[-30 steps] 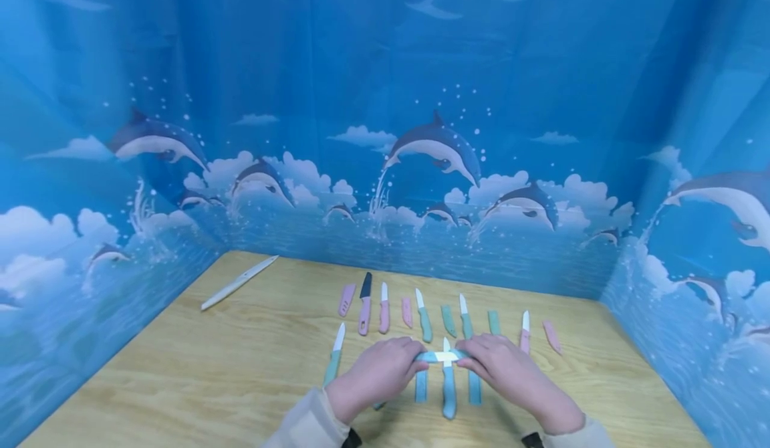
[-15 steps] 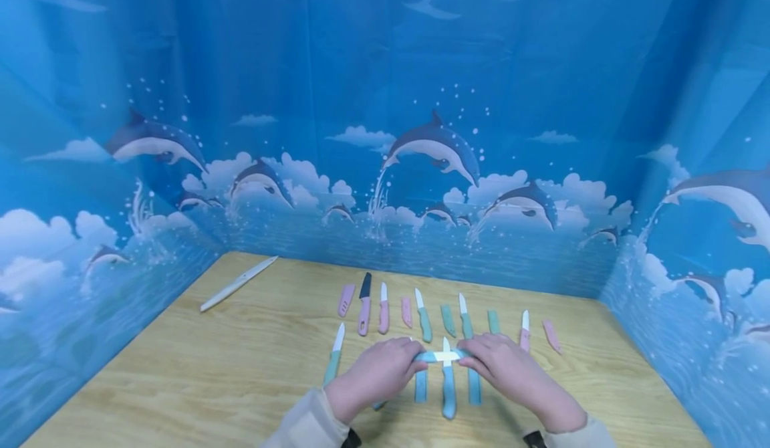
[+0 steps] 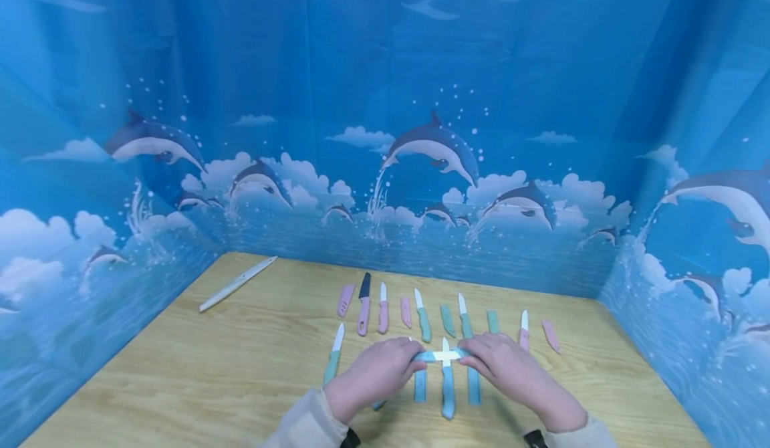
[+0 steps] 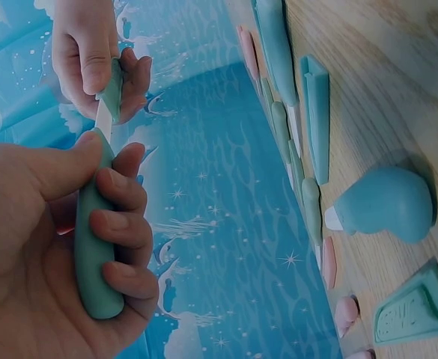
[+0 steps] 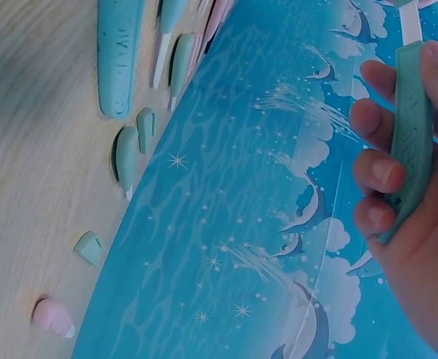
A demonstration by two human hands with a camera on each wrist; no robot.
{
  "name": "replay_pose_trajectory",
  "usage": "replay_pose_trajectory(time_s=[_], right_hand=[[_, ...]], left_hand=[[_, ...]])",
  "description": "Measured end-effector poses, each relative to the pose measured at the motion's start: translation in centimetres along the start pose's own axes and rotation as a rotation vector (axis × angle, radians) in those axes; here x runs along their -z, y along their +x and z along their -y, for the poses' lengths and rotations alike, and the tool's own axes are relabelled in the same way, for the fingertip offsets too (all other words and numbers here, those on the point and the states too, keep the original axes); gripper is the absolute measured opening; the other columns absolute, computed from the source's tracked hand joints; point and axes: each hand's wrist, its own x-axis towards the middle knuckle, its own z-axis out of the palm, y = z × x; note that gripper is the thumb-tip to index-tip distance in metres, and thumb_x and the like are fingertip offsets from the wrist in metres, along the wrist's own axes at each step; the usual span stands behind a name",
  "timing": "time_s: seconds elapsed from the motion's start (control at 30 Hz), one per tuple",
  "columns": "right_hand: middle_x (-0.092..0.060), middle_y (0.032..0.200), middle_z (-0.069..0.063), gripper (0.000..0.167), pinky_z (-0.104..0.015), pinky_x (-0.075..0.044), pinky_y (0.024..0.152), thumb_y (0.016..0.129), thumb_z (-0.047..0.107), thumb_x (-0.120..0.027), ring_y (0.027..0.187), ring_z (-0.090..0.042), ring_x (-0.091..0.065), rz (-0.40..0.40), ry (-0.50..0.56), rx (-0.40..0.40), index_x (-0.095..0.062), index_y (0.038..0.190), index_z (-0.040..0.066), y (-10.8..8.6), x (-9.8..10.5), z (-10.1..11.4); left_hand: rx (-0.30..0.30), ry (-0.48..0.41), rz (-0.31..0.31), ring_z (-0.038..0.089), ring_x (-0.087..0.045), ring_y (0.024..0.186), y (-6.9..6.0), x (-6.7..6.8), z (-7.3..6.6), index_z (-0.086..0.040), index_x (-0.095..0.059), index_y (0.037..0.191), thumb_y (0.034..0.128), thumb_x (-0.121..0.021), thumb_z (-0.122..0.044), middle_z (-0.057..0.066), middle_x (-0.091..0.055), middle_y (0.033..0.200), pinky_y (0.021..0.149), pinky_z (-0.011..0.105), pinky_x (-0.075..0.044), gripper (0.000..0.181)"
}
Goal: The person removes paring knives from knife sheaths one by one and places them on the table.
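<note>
In the head view my left hand [image 3: 380, 372] and right hand [image 3: 504, 370] are raised over the front of the table. The left grips the teal handle of a small knife [image 4: 95, 247], fingers curled round it and thumb along the top. The right holds a teal blade sheath [image 5: 412, 134] between thumb and fingers. A bare stretch of white blade [image 3: 445, 356] shows between the hands; its tip end is hidden in the sheath. Below lies a blue-handled knife [image 3: 448, 394], with blue sheaths [image 3: 420, 386] on either side, partly covered by the hands.
A green-handled knife [image 3: 333, 360] lies left of my left hand. Farther back sits a row of pink and green knives and sheaths, including a dark-bladed knife [image 3: 364, 306] and a pink sheath [image 3: 551, 336]. A long white knife-shaped piece [image 3: 238, 284] lies far left. Dolphin-printed curtains [image 3: 385, 100] border the table.
</note>
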Motion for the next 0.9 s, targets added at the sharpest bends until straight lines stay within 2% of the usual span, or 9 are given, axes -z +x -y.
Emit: replay_pose_trajectory(time_s=[0.3, 0.9], right_hand=[[-0.068, 0.088, 0.011, 0.015, -0.032, -0.054, 0.072, 0.095, 0.028, -0.061, 0.079, -0.006, -0.063, -0.023, -0.028, 0.005, -0.068, 0.102, 0.018, -0.08, -0.13, -0.2], [-0.066, 0.088, 0.013, 0.014, -0.03, -0.053, 0.07, 0.095, 0.027, -0.06, 0.078, -0.004, -0.061, 0.0, -0.009, -0.002, -0.067, 0.104, 0.018, -0.18, 0.0, -0.41]], left_hand=[[0.003, 0.003, -0.001, 0.002, -0.06, 0.08, 0.13, -0.1, 0.06, -0.016, -0.066, 0.107, 0.0969, -0.056, -0.035, -0.008, -0.067, 0.092, 0.072, 0.02, -0.052, 0.024], [0.002, 0.017, -0.002, 0.003, -0.061, 0.081, 0.05, -0.01, 0.19, -0.015, -0.066, 0.107, 0.0966, -0.056, -0.035, -0.007, -0.067, 0.093, 0.073, 0.021, -0.053, 0.025]])
